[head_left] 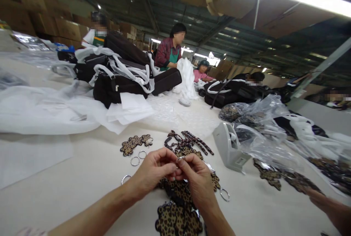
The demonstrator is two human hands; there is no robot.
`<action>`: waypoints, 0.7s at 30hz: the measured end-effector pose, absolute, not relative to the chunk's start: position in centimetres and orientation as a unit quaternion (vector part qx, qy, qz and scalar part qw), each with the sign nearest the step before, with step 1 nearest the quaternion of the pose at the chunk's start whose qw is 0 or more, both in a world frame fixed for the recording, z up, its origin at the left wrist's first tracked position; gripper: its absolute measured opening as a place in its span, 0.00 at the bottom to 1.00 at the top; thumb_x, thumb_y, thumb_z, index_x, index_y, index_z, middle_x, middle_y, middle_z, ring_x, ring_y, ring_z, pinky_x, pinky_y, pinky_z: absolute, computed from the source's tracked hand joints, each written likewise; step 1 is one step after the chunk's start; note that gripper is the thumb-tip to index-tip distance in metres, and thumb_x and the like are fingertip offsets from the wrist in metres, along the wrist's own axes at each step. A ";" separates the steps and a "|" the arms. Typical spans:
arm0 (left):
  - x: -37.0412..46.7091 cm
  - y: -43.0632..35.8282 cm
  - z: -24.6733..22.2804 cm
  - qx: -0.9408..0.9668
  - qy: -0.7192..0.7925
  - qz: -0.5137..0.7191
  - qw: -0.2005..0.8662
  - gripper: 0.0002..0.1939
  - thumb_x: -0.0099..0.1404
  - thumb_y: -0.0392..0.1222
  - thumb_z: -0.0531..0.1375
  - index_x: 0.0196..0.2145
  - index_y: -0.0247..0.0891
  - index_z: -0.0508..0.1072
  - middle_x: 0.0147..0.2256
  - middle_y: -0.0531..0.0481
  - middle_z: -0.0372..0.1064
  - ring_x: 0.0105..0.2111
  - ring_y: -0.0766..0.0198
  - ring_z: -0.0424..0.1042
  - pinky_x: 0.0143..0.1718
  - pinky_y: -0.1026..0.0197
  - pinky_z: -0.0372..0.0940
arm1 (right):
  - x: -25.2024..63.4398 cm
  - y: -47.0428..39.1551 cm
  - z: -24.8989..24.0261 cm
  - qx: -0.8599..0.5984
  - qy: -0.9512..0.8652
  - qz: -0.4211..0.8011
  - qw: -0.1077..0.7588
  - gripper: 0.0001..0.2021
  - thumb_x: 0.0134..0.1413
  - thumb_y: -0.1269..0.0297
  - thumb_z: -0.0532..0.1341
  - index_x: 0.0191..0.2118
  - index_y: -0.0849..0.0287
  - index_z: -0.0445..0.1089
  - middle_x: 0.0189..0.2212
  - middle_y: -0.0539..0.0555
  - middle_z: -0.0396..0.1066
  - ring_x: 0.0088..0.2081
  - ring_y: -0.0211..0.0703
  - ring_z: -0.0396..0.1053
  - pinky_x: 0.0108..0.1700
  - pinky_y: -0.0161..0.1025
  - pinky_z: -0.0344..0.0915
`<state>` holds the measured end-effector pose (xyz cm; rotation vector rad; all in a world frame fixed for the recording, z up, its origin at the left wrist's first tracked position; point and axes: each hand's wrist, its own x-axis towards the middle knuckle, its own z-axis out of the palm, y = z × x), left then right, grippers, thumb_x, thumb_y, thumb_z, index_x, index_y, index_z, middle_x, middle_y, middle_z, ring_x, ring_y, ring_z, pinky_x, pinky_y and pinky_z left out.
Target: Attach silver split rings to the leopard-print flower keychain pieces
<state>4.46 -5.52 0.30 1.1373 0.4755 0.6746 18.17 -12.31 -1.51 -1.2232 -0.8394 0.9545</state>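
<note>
Both of my hands meet over a pile of leopard-print flower-shaped pieces (179,221). My left hand (156,170) is closed in a pinch at a small shiny metal ring (180,158). The thumb and finger of my right hand (199,177) grip the same ring from the other side. Its lower part is hidden by my fingers. Loose metal rings (135,161) lie left of my hands, and another silver ring (225,194) is at the right. A leopard-print strip (136,144) lies behind the loose rings. Just beyond my fingers are dark patterned straps (196,141).
A grey tape dispenser (230,148) stands at right, beside clear plastic bags (263,133). Black bags with white-wrapped handles (120,86) are heaped at back left, near white sheets (131,109). Another person's hand (326,206) reaches in at right. Several people work across the table.
</note>
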 end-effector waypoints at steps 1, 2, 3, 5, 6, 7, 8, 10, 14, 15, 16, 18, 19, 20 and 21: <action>4.5 -5.5 0.2 0.527 0.229 0.323 0.752 0.09 0.53 0.40 0.65 0.30 0.34 0.70 0.22 0.54 0.69 0.22 0.70 0.67 0.26 0.66 0.63 | 18.0 -12.3 -1.5 -0.530 -0.366 0.425 0.636 0.13 0.48 0.56 0.69 0.27 0.59 0.69 0.19 0.48 0.74 0.21 0.36 0.72 0.26 0.32 0.72; 4.6 -5.4 0.1 0.530 0.240 0.329 0.744 0.09 0.54 0.42 0.64 0.28 0.34 0.69 0.21 0.54 0.68 0.21 0.70 0.66 0.25 0.66 0.63 | 17.8 -12.2 -1.5 -0.524 -0.371 0.427 0.637 0.12 0.48 0.57 0.69 0.28 0.58 0.69 0.20 0.47 0.74 0.21 0.36 0.72 0.25 0.32 0.72; 4.6 -5.3 -0.1 0.530 0.248 0.329 0.741 0.10 0.54 0.43 0.64 0.28 0.34 0.68 0.20 0.55 0.68 0.20 0.70 0.66 0.24 0.67 0.62 | 17.7 -12.2 -1.5 -0.518 -0.382 0.419 0.641 0.11 0.48 0.58 0.69 0.30 0.58 0.70 0.21 0.47 0.75 0.22 0.37 0.73 0.26 0.32 0.72; 4.5 -5.1 -0.3 0.533 0.256 0.315 0.743 0.11 0.55 0.45 0.64 0.28 0.35 0.68 0.20 0.55 0.67 0.20 0.70 0.66 0.22 0.67 0.61 | 17.7 -12.3 -1.6 -0.509 -0.425 0.375 0.648 0.09 0.48 0.62 0.69 0.36 0.56 0.72 0.26 0.48 0.76 0.25 0.38 0.73 0.28 0.33 0.73; 4.4 -5.0 -0.4 0.536 0.255 0.307 0.744 0.12 0.55 0.46 0.64 0.28 0.35 0.67 0.20 0.55 0.67 0.20 0.70 0.66 0.22 0.67 0.60 | 17.9 -12.4 -1.6 -0.508 -0.454 0.347 0.645 0.11 0.48 0.65 0.69 0.39 0.55 0.73 0.28 0.49 0.77 0.26 0.38 0.74 0.29 0.34 0.73; 4.4 -5.0 -0.4 0.539 0.253 0.301 0.745 0.12 0.55 0.46 0.64 0.28 0.35 0.67 0.20 0.55 0.67 0.20 0.70 0.65 0.22 0.67 0.60 | 18.1 -12.4 -1.7 -0.510 -0.484 0.318 0.636 0.12 0.48 0.67 0.68 0.41 0.54 0.74 0.29 0.49 0.77 0.27 0.38 0.74 0.30 0.34 0.73; 4.3 -5.0 -0.3 0.544 0.250 0.295 0.745 0.13 0.55 0.47 0.64 0.28 0.35 0.67 0.20 0.55 0.67 0.21 0.70 0.65 0.23 0.67 0.60 | 18.3 -12.5 -1.8 -0.513 -0.509 0.293 0.626 0.13 0.47 0.69 0.68 0.42 0.53 0.74 0.30 0.49 0.77 0.27 0.38 0.73 0.31 0.34 0.72; 4.3 -5.0 -0.2 0.550 0.242 0.286 0.746 0.14 0.56 0.48 0.64 0.28 0.35 0.68 0.20 0.55 0.66 0.21 0.70 0.65 0.23 0.67 0.60 | 18.7 -12.7 -1.9 -0.520 -0.538 0.265 0.608 0.13 0.47 0.72 0.67 0.41 0.52 0.74 0.28 0.48 0.77 0.26 0.38 0.73 0.30 0.34 0.72; 4.3 -5.3 -0.2 0.536 0.231 0.273 0.765 0.16 0.55 0.50 0.65 0.28 0.35 0.67 0.20 0.55 0.65 0.21 0.71 0.64 0.23 0.67 0.60 | 19.4 -12.9 -1.8 -0.525 -0.557 0.239 0.597 0.12 0.47 0.73 0.67 0.39 0.51 0.74 0.27 0.46 0.78 0.25 0.38 0.73 0.29 0.33 0.71; 4.3 -5.3 -0.2 0.529 0.229 0.269 0.772 0.16 0.55 0.50 0.65 0.28 0.35 0.67 0.20 0.55 0.65 0.20 0.71 0.64 0.23 0.68 0.60 | 19.5 -12.9 -1.7 -0.527 -0.563 0.232 0.594 0.12 0.46 0.73 0.68 0.38 0.51 0.74 0.27 0.46 0.78 0.26 0.38 0.73 0.29 0.32 0.71; 4.4 -5.4 -0.3 0.522 0.227 0.266 0.778 0.16 0.55 0.50 0.65 0.28 0.35 0.67 0.20 0.55 0.65 0.20 0.71 0.64 0.23 0.68 0.60 | 19.6 -13.0 -1.6 -0.527 -0.567 0.225 0.591 0.12 0.45 0.73 0.68 0.37 0.51 0.75 0.27 0.46 0.78 0.26 0.38 0.74 0.30 0.32 0.71; 4.4 -5.4 -0.5 0.509 0.223 0.260 0.790 0.17 0.55 0.51 0.66 0.28 0.35 0.67 0.19 0.55 0.65 0.20 0.71 0.63 0.23 0.68 0.59 | 19.6 -13.1 -1.5 -0.528 -0.569 0.221 0.590 0.11 0.45 0.73 0.68 0.36 0.52 0.75 0.26 0.46 0.78 0.26 0.38 0.73 0.30 0.32 0.71; 4.4 -5.5 -0.6 0.503 0.222 0.258 0.794 0.17 0.54 0.51 0.66 0.28 0.35 0.67 0.19 0.55 0.65 0.19 0.72 0.63 0.22 0.68 0.59 | 19.5 -13.2 -1.4 -0.528 -0.570 0.222 0.589 0.10 0.46 0.73 0.68 0.35 0.52 0.75 0.26 0.46 0.78 0.26 0.38 0.73 0.30 0.32 0.70; 4.5 -5.5 -0.6 0.499 0.221 0.256 0.798 0.17 0.54 0.51 0.66 0.28 0.35 0.67 0.19 0.55 0.66 0.19 0.72 0.63 0.22 0.68 0.58 | 19.5 -13.2 -1.3 -0.528 -0.574 0.223 0.585 0.09 0.46 0.72 0.68 0.34 0.52 0.75 0.26 0.46 0.77 0.26 0.38 0.73 0.30 0.31 0.70; 4.5 -5.5 -0.6 0.497 0.222 0.254 0.800 0.17 0.53 0.51 0.67 0.28 0.35 0.67 0.20 0.55 0.66 0.19 0.72 0.63 0.22 0.68 0.58 | 19.4 -13.3 -1.2 -0.529 -0.580 0.222 0.579 0.08 0.47 0.72 0.67 0.34 0.52 0.75 0.26 0.47 0.77 0.26 0.38 0.73 0.30 0.31 0.70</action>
